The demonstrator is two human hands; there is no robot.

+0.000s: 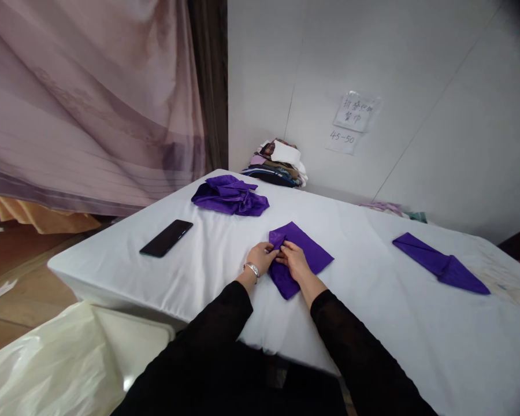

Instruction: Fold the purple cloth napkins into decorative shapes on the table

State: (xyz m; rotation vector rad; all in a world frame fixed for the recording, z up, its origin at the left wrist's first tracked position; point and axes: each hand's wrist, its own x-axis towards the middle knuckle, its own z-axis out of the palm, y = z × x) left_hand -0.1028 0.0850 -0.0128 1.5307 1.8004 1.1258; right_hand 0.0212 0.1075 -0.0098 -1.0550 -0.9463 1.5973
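Observation:
A purple cloth napkin [314, 248], partly folded, lies on the white-covered table [225, 254] in front of me. My left hand [260, 257], with a silver bracelet at its wrist, pinches the napkin's left edge. Close beside it, my right hand [293, 261] has its fingers closed on the same folded edge. The fingertips of both hands nearly meet, and the cloth right under them is hidden. Off to the right rests a second purple napkin [442, 263], folded into a long pointed shape. A crumpled heap of purple cloth [229, 196] sits at the back left.
A black smartphone [167, 238] lies on the table's left part. Behind the table's far edge stands a stack of folded clothes [279, 162] against the wall. Handwritten paper signs [353, 112] hang there. A pale plastic-covered chair [82, 358] is at lower left, a pink curtain [91, 104] above.

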